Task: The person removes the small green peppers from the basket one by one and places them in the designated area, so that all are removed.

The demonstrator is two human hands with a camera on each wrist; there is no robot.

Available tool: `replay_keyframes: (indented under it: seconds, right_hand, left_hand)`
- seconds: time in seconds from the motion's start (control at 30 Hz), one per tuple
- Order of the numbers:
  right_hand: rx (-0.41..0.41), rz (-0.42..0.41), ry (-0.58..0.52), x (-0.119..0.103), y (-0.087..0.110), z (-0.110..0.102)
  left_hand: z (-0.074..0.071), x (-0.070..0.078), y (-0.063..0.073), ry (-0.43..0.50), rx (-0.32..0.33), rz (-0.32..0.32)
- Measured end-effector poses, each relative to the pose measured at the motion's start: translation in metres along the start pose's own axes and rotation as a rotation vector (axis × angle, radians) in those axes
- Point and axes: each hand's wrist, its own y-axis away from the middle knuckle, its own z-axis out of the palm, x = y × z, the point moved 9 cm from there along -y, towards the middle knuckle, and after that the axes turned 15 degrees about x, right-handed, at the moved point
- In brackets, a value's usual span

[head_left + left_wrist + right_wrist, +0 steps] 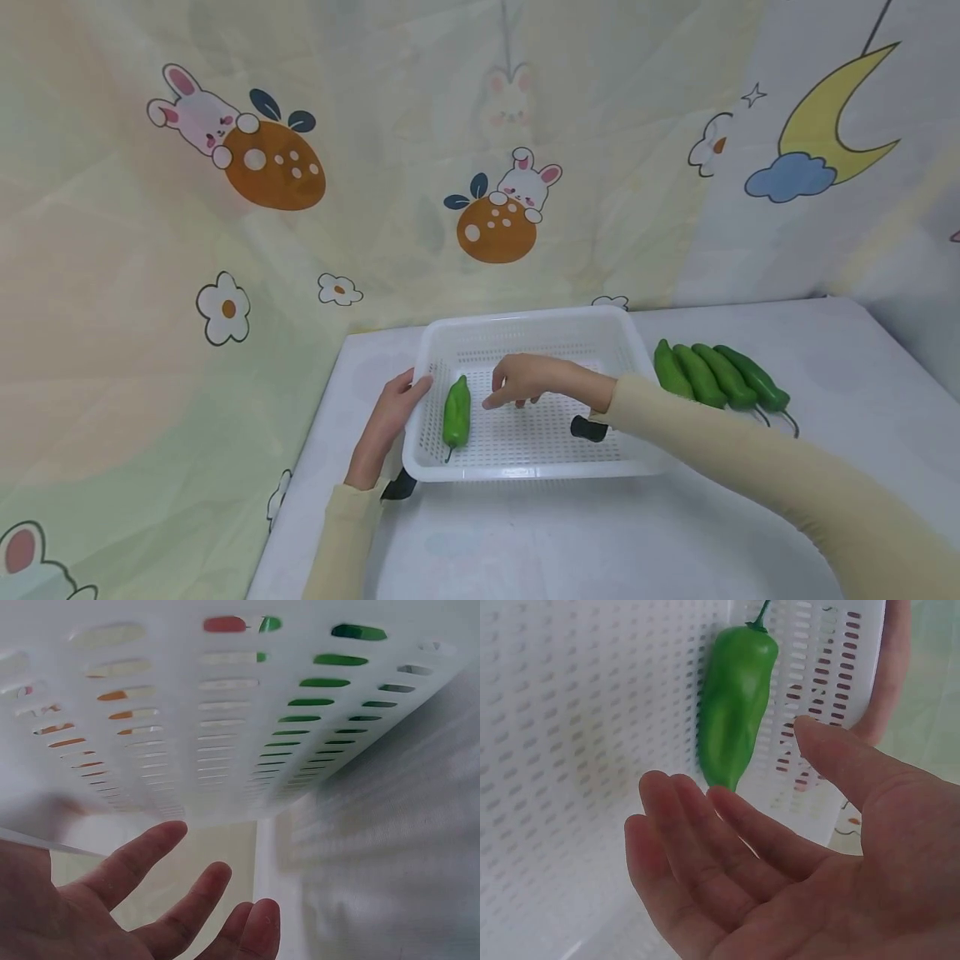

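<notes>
A white plastic basket point(525, 476) with slotted walls stands on the table. My left hand point(396, 407) holds its left rim, thumb over the edge. The left wrist view shows that hand's fingers point(196, 900) outside the slotted wall point(217, 769), loosely extended below the rim. One green pepper point(456, 414) lies along the left side inside the basket, stem toward me. My right hand point(525, 379) hovers over the basket floor to the pepper's right, holding nothing. In the right wrist view its fingers point(697, 855) are spread from the thumb, near the tip of the pepper point(737, 705).
Several green peppers point(708, 375) lie side by side on the table point(600, 542), right of the basket, partly behind my right sleeve point(720, 450). A cloth backdrop point(390, 208) printed with rabbits and flowers rises behind the table and along its left side.
</notes>
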Motion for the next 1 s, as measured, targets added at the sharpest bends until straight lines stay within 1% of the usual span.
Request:
replay_keyframes:
  seconds: [0.2,0.43,0.67,0.77,0.97,1.0]
  right_hand:
    - [-0.042,0.016,-0.111,-0.004,-0.009,0.015]
    - [-0.072,0.038,-0.174,-0.007,-0.017,0.03]
    - [-0.061,0.05,-0.191,-0.01,-0.026,0.04]
    - [-0.051,0.075,-0.202,-0.009,-0.028,0.044]
    - [-0.024,0.125,-0.235,-0.007,-0.032,0.051]
    - [-0.02,0.135,-0.24,-0.007,-0.032,0.052]
  left_hand:
    - [-0.001,0.0,0.0,-0.008,0.007,0.0]
    - [-0.001,-0.001,-0.002,-0.004,0.007,0.012]
    - [0.001,-0.001,-0.002,-0.006,0.0,0.022]
    - [0.001,0.0,-0.002,-0.016,-0.001,0.028]
    - [0.0,-0.001,-0.002,-0.013,0.007,0.006]
    - [0.001,0.0,-0.002,-0.011,0.005,0.01]
